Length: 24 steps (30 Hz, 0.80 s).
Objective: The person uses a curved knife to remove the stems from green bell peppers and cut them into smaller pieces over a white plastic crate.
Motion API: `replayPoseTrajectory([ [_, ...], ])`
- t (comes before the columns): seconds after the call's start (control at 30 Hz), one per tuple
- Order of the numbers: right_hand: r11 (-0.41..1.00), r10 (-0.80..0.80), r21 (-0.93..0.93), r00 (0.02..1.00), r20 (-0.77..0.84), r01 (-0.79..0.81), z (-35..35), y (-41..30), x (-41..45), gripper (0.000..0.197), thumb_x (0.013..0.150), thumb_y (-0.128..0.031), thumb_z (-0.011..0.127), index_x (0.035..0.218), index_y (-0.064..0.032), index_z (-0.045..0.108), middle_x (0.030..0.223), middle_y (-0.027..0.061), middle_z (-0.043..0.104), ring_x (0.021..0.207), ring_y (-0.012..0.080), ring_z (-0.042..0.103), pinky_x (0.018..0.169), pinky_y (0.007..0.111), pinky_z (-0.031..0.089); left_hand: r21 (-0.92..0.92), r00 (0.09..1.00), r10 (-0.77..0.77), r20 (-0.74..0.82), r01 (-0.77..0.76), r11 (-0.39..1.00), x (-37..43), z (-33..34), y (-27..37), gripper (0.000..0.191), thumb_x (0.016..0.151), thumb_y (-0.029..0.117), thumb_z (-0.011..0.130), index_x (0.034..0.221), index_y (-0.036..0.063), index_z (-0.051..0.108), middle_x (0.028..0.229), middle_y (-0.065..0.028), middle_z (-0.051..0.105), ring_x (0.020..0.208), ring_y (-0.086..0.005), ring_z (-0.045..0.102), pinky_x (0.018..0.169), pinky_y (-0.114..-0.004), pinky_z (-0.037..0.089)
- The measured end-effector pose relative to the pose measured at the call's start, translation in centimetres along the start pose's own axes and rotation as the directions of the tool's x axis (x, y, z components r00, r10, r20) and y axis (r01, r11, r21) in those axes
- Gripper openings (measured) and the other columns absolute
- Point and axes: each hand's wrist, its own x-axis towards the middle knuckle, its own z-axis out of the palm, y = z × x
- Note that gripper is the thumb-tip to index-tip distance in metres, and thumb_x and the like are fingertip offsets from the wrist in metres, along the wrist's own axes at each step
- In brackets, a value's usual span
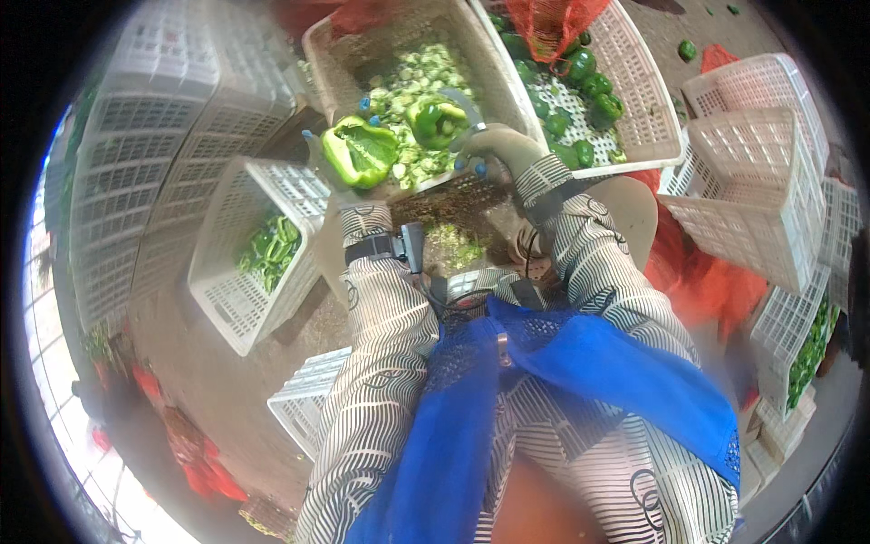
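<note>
My left hand [331,178], with blue coverings on its fingertips, holds a cut-open green bell pepper [360,152], its pale hollow inside facing up. A knife with a curved blade [462,103] is gripped in my right hand [501,145]. Beside the blade is another green pepper piece [435,124] with an opening in it; whether the blade touches it I cannot tell. Both hands are over the near end of a white plastic crate [499,85]. Many pale green pepper cores [425,71] lie inside that crate.
To the right, a perforated crate [642,88] holds whole green peppers [581,66] and red mesh netting [550,27]. A crate [231,313] at left contains green pepper pieces [275,248]. Stacked crates [136,163] rise at far left; more crates [741,163] stand right, near red netting [707,279].
</note>
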Motion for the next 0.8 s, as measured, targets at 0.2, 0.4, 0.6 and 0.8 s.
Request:
replayPoseTrajectory([
  [0.2, 0.866, -0.446, -0.319, 0.882, -0.150, 0.384, 5.9, -4.9, -2.4, 0.032, 0.087, -0.019, 0.066, 0.112, 0.0012, 0.070, 0.074, 0.0048, 0.066, 0.059, 0.0085, 0.060, 0.051, 0.024, 0.048, -0.374, 0.850, 0.006, 0.528, 0.226, 0.900, -1.4, -1.3, 1.9, 0.084, 0.095, 0.068, 0.046, 0.143, -0.0015, 0.047, 0.152, -0.0245, 0.040, 0.132, -0.0433, 0.048, 0.106, -0.062, 0.042],
  [0.4, 0.696, -0.642, -0.430, 0.767, -0.013, 0.575, 12.6, -7.1, -5.7, 0.030, 0.088, -0.021, 0.069, 0.109, -0.0003, 0.070, 0.072, 0.0059, 0.066, 0.059, 0.0102, 0.062, 0.051, 0.025, 0.047, 0.145, 0.958, 0.158, 0.240, -0.196, 0.970, -7.6, 4.8, 1.3, 0.076, 0.095, 0.063, 0.053, 0.141, 0.0027, 0.048, 0.122, -0.0162, 0.064, 0.108, -0.0281, 0.065, 0.093, -0.042, 0.056],
  [0.6, 0.908, -0.403, -0.177, 0.906, -0.132, 0.379, 14.4, -5.4, -5.2, 0.028, 0.083, -0.024, 0.073, 0.095, 0.0006, 0.072, 0.080, 0.0125, 0.072, 0.075, 0.0214, 0.070, 0.070, 0.037, 0.054, 0.585, 0.917, 0.376, 0.133, -0.379, 0.717, -10.4, 7.0, 1.6, 0.051, 0.099, 0.039, 0.061, 0.136, 0.0043, 0.058, 0.134, -0.0143, 0.058, 0.118, -0.0220, 0.058, 0.102, -0.033, 0.046],
  [0.8, 0.829, -0.558, -0.216, 0.777, -0.291, 0.515, 15.4, -4.9, -4.3, 0.027, 0.084, -0.025, 0.068, 0.092, 0.0010, 0.069, 0.071, 0.0172, 0.066, 0.066, 0.0274, 0.066, 0.065, 0.040, 0.053, 0.951, 0.680, 0.670, 0.297, -0.275, -0.143, -10.5, 4.4, 6.0, 0.040, 0.103, 0.029, 0.053, 0.137, 0.0085, 0.057, 0.131, -0.0190, 0.060, 0.119, -0.0288, 0.060, 0.103, -0.038, 0.048],
])
